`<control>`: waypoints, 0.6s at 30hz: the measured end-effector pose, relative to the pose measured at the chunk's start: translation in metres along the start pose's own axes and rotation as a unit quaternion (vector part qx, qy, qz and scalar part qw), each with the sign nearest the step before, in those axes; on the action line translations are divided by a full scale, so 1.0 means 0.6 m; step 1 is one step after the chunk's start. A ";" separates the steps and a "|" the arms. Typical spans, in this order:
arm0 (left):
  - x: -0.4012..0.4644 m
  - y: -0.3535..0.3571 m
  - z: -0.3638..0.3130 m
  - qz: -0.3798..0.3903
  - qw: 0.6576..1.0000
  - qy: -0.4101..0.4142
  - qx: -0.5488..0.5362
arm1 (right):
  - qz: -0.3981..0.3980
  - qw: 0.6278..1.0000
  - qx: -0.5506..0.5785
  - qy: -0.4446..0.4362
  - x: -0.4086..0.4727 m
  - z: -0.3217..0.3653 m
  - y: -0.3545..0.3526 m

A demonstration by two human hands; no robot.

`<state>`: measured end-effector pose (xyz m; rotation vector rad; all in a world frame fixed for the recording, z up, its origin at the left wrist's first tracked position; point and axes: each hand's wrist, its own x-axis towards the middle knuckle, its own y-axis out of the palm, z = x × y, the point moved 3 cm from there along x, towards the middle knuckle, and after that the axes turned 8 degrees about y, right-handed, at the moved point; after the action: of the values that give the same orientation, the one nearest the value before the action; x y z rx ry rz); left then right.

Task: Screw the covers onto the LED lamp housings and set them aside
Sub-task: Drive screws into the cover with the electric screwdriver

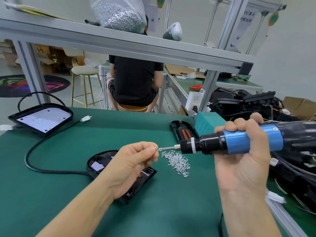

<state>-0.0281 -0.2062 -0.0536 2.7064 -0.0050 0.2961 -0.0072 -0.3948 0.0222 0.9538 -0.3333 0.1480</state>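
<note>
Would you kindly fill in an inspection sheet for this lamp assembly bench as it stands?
Surface: green mat, bare patches around the work.
Job's things: lamp housing under the left hand; another housing at far left; loose screw pile.
Clutter: black cover piece near the teal box.
Grippers: left hand pinches a screw at the driver tip; right hand grips the electric screwdriver.
Cables: black cord loops from the near housing.
Surroundings: seated person, stool, bagged screws on the shelf.
</note>
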 end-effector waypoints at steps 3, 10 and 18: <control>-0.011 -0.009 -0.010 -0.013 1.000 0.014 -0.002 | 0.014 1.000 -0.007 0.004 -0.006 -0.009 0.018; -0.030 -0.033 -0.020 -0.030 0.999 0.024 0.004 | 0.027 0.999 -0.023 0.018 -0.014 -0.030 0.042; -0.049 -0.099 -0.041 -0.075 0.992 0.053 0.085 | 0.051 0.997 -0.040 0.040 -0.013 -0.099 0.070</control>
<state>-0.0588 -0.1429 -0.0619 2.8361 0.2642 0.4121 -0.0132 -0.3218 0.0202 0.8492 -0.3129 0.2637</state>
